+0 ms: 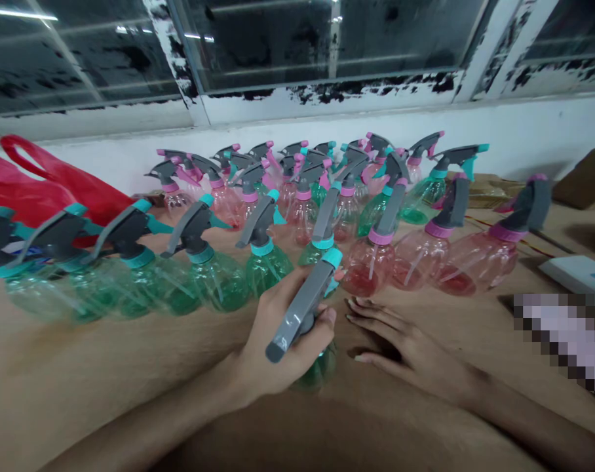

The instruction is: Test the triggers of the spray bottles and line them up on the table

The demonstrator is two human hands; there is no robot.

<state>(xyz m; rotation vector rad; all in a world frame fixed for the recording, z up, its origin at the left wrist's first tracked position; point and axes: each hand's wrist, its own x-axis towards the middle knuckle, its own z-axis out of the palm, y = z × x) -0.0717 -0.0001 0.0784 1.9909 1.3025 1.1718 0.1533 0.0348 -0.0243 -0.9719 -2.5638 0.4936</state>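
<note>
My left hand (282,341) is wrapped round the neck of a green spray bottle (320,367) with a grey trigger head (302,308) and a turquoise nozzle. Most of that bottle's body is hidden behind the hand and forearm. To its right, my right hand (400,334) rests on the table with its fingers stretched out, holding nothing. Just beyond the hands stands a row of spray bottles. Green ones, such as this green bottle (268,269), fill the left side, and pink ones, such as this pink bottle (369,265), the right.
Behind the front row, more pink and green spray bottles (302,216) crowd toward the wall. A red plastic bag (81,190) lies at the left. Cardboard boxes (585,177), a white box (582,272) and a pixelated patch are on the right. Windows line the wall.
</note>
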